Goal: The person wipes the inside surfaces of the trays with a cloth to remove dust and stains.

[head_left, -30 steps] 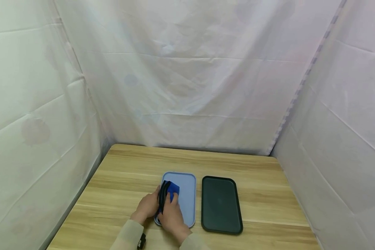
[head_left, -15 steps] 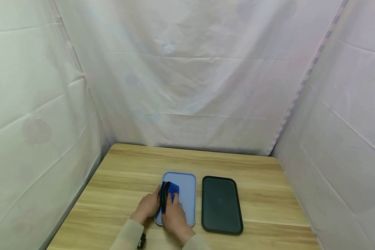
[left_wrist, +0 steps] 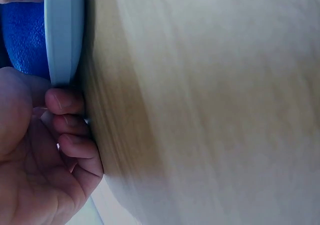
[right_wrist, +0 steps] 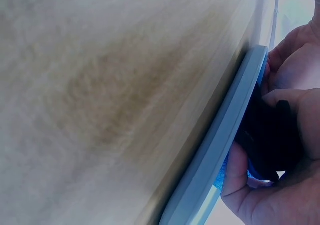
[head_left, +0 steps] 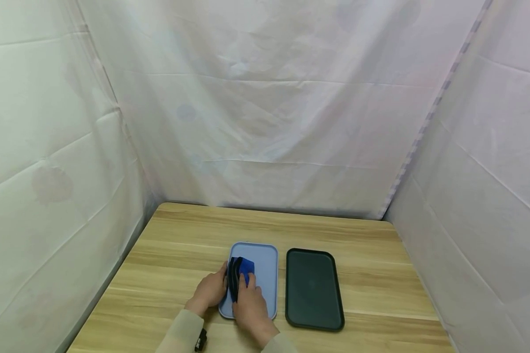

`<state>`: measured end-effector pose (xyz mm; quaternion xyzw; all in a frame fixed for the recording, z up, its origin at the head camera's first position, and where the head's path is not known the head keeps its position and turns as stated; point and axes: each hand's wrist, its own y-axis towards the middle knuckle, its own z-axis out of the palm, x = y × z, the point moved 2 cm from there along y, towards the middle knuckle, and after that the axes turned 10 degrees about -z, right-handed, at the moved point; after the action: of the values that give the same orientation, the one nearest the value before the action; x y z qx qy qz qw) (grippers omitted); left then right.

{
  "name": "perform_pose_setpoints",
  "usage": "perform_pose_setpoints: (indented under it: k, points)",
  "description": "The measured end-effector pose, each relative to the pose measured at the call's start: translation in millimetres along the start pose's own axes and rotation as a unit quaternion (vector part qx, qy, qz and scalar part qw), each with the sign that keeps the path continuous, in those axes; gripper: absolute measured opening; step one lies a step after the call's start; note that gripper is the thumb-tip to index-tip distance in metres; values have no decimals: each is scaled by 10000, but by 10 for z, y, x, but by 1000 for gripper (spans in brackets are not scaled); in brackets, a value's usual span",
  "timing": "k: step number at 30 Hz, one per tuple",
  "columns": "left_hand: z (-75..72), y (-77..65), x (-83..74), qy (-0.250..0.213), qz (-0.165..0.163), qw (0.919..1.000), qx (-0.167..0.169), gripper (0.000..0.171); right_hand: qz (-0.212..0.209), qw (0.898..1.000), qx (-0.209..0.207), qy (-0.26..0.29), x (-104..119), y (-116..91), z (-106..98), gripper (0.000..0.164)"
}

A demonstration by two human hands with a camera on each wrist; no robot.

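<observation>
A folded blue and black cloth item (head_left: 247, 267) lies over the left part of the light blue tray (head_left: 265, 284). My right hand (head_left: 251, 305) grips it from the near right side; in the right wrist view, black folds (right_wrist: 272, 132) sit between its thumb and fingers. My left hand (head_left: 212, 289) is at the tray's left edge, holding the item's left side. In the left wrist view, textured blue fabric (left_wrist: 27, 37) shows between the thumb and another finger, while the other fingers (left_wrist: 70, 102) curl beside the tray rim. The item's near end is hidden behind my right hand.
A dark green tray (head_left: 312, 289) lies just right of the blue one. Both rest on a wood-grain table (head_left: 172, 245). White curtains (head_left: 265, 122) enclose the back and sides. A small black device (head_left: 200, 340) is beside my left sleeve.
My right hand has shifted slightly to the right with the cloth item. The item's black folds have tilted a little to the right. My left hand has hardly moved.
</observation>
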<state>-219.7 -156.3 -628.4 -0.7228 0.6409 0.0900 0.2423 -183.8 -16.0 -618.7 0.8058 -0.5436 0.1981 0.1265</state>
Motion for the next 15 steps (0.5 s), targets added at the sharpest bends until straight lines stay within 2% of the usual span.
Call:
perform_pose_setpoints:
  k: [15]
  points:
    - [11, -2, 3, -1, 58, 9999, -108, 53, 87, 9997, -156, -144, -75, -58, -26, 78]
